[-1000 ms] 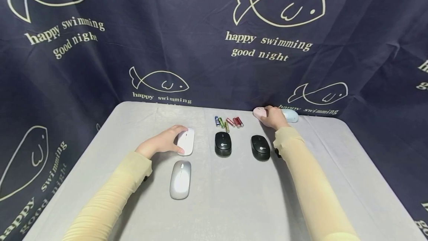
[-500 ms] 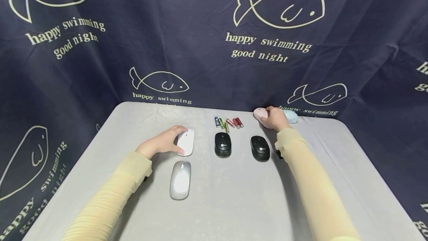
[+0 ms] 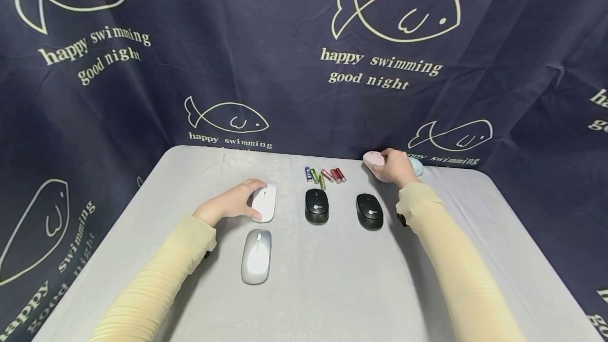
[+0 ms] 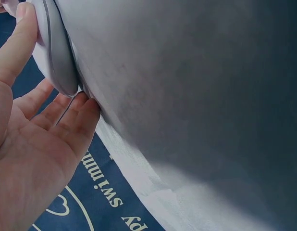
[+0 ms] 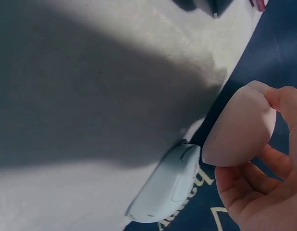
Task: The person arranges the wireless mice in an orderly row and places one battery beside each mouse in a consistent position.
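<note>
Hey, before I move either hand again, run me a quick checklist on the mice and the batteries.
1. Right hand has a grip on the pink mouse: ok, held between thumb and fingers.
2. Left hand is on the white mouse: ok, thumb and fingers at it.
3. Pink mouse is fully off the table: cannot tell.
4. Light blue mouse is well away from the right hand: not ok, it sits right beside it, partly hidden in the head view.
5. Silver mouse is apart from the white mouse: ok, a gap shows.
6. Batteries are put away: not ok, they lie loose in a cluster.
</note>
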Demonstrator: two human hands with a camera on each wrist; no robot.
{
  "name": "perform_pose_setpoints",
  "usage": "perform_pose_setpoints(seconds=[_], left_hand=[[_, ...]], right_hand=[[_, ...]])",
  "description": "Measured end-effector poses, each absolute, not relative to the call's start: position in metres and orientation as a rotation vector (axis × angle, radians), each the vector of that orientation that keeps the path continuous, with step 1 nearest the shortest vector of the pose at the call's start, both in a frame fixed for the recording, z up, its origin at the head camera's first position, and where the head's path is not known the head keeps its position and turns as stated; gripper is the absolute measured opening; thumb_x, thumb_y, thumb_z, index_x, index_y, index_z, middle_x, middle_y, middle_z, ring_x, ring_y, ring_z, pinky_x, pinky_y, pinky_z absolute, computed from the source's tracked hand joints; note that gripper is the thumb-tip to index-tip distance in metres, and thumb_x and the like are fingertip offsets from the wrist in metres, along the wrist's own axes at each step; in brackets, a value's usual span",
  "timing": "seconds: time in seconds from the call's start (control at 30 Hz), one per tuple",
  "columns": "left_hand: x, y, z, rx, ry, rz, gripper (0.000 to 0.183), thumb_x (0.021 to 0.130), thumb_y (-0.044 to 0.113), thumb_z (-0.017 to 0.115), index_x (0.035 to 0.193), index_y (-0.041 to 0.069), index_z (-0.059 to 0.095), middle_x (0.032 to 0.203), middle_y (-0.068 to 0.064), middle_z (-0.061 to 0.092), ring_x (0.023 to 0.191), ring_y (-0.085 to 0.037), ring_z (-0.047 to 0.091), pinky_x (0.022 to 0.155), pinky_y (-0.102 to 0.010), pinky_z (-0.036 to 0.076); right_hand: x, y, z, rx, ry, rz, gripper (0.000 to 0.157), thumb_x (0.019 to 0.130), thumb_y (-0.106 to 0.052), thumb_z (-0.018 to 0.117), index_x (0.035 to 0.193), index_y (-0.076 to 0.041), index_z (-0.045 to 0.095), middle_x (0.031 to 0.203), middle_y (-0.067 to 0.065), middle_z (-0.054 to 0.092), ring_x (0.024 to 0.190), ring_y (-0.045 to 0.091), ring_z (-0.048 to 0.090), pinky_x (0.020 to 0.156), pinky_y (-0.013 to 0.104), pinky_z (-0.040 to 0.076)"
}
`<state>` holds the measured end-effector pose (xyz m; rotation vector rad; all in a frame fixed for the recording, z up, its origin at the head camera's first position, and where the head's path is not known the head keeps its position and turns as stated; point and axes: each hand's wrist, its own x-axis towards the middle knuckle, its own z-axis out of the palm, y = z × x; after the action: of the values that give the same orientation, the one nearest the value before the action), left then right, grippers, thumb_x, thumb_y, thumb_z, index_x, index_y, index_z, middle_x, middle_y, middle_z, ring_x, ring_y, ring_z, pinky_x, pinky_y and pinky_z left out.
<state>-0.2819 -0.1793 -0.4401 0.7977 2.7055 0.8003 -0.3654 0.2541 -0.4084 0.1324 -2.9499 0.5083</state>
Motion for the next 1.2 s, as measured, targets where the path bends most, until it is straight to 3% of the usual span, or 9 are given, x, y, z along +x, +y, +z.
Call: perform_pose_setpoints(seconds=[1.2], left_hand=[[-0.283, -0.179, -0.440, 0.801, 2.708, 0.787, 0.087, 0.070, 0.025, 0.082, 0.138, -0.005, 0.038, 0.144, -0.024, 0.037, 0.135, -0.039, 0.033, 0.114, -0.050, 0.025]], right_hand=[[-0.315, 0.233, -0.350, 0.175, -2.886, 0.607, 0.053, 0.074, -0.030, 0.071, 0.111, 0.005, 0.058, 0.100, 0.027, 0.062, 0.095, 0.042, 0.054, 0.080, 0.050, 0.046]])
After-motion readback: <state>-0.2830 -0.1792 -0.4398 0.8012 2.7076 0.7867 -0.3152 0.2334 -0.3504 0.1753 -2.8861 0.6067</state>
